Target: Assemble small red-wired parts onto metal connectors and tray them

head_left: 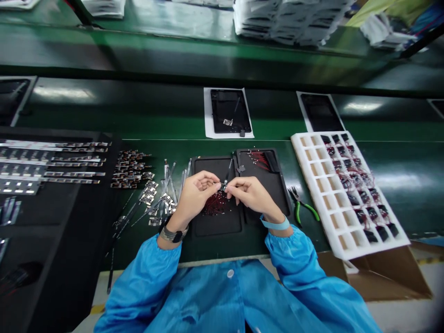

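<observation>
The left hand (194, 195) and right hand (252, 194) meet fingertip to fingertip, both pinching a small component (223, 186) just above the black tray (218, 227), probably so that the loose red-wired parts (215, 204) stay contained.

The single head-worn view looks forward and steeply down from above the person's blue sleeves (163, 277), close over the green workbench (156, 125), with the far shelf (173, 46) along the upper edge.

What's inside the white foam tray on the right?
The white foam tray holds black parts with red wires in its right-hand cells; cells along its left side look empty. The parts cover the cell floors beneath them.
</observation>
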Tool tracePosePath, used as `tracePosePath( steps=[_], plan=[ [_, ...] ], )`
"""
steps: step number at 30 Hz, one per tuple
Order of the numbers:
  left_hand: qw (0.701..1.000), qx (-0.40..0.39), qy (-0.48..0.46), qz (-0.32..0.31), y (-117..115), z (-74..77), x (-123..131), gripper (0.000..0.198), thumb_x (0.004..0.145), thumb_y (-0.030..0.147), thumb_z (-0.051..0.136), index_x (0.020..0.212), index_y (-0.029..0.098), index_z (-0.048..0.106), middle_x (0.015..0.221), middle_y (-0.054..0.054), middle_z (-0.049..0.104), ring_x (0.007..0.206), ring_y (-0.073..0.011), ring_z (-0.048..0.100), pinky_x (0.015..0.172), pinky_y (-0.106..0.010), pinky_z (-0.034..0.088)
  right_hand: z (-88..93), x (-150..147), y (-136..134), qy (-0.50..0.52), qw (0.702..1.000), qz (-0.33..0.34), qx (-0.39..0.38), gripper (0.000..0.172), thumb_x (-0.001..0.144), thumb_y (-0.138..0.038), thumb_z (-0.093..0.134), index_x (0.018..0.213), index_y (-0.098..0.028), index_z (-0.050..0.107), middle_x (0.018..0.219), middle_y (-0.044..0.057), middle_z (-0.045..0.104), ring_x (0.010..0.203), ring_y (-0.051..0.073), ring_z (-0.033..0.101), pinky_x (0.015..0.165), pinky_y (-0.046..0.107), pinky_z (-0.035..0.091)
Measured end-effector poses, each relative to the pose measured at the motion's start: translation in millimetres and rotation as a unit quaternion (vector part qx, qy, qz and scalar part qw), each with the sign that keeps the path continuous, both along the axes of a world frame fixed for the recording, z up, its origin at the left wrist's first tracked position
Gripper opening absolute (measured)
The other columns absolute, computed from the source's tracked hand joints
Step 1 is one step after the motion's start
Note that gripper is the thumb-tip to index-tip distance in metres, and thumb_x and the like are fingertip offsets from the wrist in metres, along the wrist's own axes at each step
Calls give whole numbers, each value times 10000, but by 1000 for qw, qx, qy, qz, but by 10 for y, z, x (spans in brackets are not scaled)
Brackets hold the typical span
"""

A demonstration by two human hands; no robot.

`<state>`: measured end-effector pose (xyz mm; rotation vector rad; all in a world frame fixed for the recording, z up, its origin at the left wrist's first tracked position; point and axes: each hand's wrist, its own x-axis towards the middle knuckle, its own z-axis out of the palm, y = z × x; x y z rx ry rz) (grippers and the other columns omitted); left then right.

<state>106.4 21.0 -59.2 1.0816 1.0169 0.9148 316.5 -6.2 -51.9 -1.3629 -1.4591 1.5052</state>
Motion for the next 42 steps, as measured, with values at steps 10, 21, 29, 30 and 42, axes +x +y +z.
tracePosePath(
  steps=[10,21,29,30,42],
  plan=[
    [1000,3,9,-7,12,3,11,195,770,272,849,884,153,745,754,-28,715,703,-130,645,679,-239,515,64,-48,-15,-20,999,26,23,203,957,-296,604,874,-144,710,722,46,747,600,125,655,571,211,508],
    [1000,-23,4,0,-5,-23,36,208,742,267,856,851,146,727,665,-14,699,618,-124,640,617,-232,501,-35,-17,-34,-126,982,18,137,273,978,-331,621,801,-143,708,525,-56,468,495,77,318,510,240,255],
    [999,-7,29,25,-29,-6,68,209,731,286,850,833,148,730,681,-27,715,627,-141,659,627,-251,514,-7,-20,-30,-148,980,8,133,281,976,-367,631,849,-147,749,557,-36,530,503,92,346,525,253,272],
    [999,-5,32,29,-29,-1,70,210,730,288,850,832,149,731,690,-29,719,633,-143,661,631,-252,514,-5,-20,-31,-150,980,5,131,288,979,-378,629,857,-150,754,558,-32,542,501,95,345,525,255,273],
    [998,9,53,39,-25,-29,59,176,738,271,840,827,157,738,723,-40,738,685,-159,678,669,-261,515,-13,-50,-40,-160,975,4,153,280,1005,-357,608,872,-159,755,639,2,651,530,109,414,554,257,317]
  ],
)
